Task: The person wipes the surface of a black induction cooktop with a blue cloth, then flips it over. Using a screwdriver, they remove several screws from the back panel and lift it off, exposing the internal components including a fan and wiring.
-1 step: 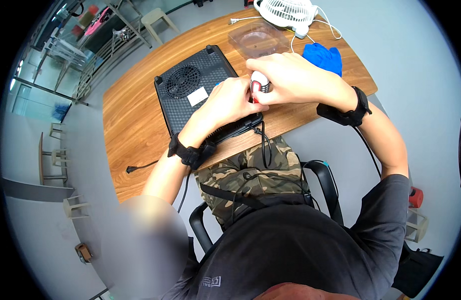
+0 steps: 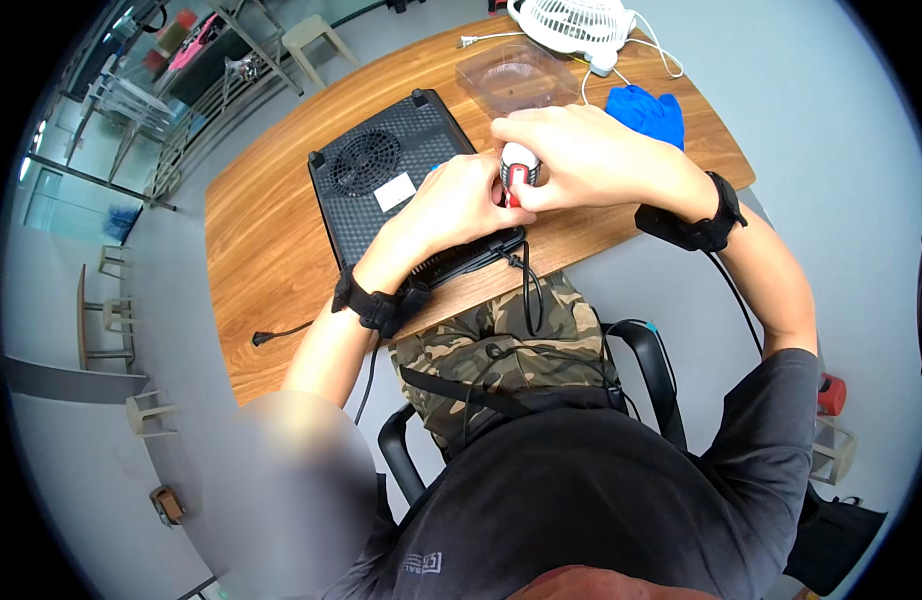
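The right hand [image 2: 606, 155] comes in from the right side, elbow bent outward and wrist level with the table edge, its back turned upward; the fingers are wrapped around a handled tool [image 2: 520, 158] in white, black and red, with the thumb laid against the red part. The grip on this tool is firm by appearance. The left hand [image 2: 456, 200] reaches up from the lower left, forearm slanting inward, back upward and fingers curled toward the tool's lower end; whether it grasps anything cannot be told, as its fingertips are hidden. Both hands meet over the near right part of a flat black panel [image 2: 431, 130], which lies on the wooden table [image 2: 256, 225] with its round vent grille [image 2: 366, 162] facing up. The tool is between the hands, white end uppermost, its tip concealed. Each wrist carries a black strap with a dark module. As to markings, a white rectangular label [image 2: 394, 193] is fixed to the panel, its print too small to make out, and a pale printed mark [image 2: 424, 563] shows on the dark shirt [image 2: 581, 480]
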Motion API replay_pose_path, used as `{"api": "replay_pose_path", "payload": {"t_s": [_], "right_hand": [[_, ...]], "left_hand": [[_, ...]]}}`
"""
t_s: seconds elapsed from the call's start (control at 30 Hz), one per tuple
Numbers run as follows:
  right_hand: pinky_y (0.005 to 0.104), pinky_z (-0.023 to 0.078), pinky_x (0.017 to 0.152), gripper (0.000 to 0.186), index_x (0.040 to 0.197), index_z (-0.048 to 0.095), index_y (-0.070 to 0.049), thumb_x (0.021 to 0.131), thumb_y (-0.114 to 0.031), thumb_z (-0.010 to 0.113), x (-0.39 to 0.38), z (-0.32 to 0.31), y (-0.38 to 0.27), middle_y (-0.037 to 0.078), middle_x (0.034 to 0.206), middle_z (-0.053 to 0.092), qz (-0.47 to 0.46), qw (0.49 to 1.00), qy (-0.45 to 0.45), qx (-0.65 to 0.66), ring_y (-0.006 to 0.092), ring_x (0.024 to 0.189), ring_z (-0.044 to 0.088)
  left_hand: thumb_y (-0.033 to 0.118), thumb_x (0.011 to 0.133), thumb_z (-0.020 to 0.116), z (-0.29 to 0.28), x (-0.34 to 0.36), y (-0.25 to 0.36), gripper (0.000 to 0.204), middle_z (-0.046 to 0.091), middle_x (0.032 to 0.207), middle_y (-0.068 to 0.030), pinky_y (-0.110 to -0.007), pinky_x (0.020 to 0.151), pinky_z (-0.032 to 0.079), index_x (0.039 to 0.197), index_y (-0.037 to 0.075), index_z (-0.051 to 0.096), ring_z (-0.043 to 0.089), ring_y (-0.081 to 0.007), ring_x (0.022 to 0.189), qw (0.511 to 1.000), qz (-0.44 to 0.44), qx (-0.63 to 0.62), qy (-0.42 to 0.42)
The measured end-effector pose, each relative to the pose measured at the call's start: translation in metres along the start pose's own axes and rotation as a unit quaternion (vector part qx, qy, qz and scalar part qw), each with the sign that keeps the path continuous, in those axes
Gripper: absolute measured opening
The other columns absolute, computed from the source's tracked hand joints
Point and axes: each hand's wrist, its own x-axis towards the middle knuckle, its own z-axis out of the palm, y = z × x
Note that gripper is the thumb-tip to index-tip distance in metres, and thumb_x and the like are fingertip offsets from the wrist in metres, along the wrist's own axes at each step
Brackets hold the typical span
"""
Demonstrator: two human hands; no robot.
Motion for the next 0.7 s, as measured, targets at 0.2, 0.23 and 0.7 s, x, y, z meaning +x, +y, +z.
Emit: {"api": "replay_pose_path", "payload": {"t_s": [0.2,0.23,0.7], "right_hand": [[0.0466,0.054,0.068,0.039,0.099,0.062,0.0,0.082,-0.033,0.074,0.006,-0.013,-0.014,0.021,0.09,0.071,0.127,0.985,-0.112,-0.02,0.0391,0.08,0.07],[0.0468,0.054,0.068,0.039,0.098,0.061,0.0,0.083,-0.034,0.074,0.007,-0.01,-0.013,0.021,0.09,0.071,0.125,0.987,-0.101,-0.02,0.0393,0.081,0.07],[0.047,0.054,0.066,0.037,0.096,0.063,-0.001,0.088,-0.036,0.073,0.004,0.002,-0.006,0.02,0.078,0.07,0.099,0.994,-0.035,-0.015,0.0399,0.074,0.07]], "left_hand": [[0.028,0.078,0.085,0.004,0.003,-0.014,0.038,0.072,0.08,-0.0188,-0.039,0.072,0.055,0.091,-0.005,0.071,0.071,-0.0333,0.076,1.0,0.03,-0.007,-0.003],[0.028,0.078,0.085,0.009,0.004,-0.018,0.038,0.073,0.08,-0.0184,-0.04,0.073,0.055,0.091,-0.004,0.071,0.071,-0.0334,0.076,0.999,0.034,-0.009,0.004],[0.025,0.078,0.086,0.011,0.006,-0.016,0.034,0.074,0.084,-0.0167,-0.041,0.075,0.055,0.092,-0.002,0.071,0.072,-0.0331,0.079,0.997,0.067,0.01,0.026]]}}
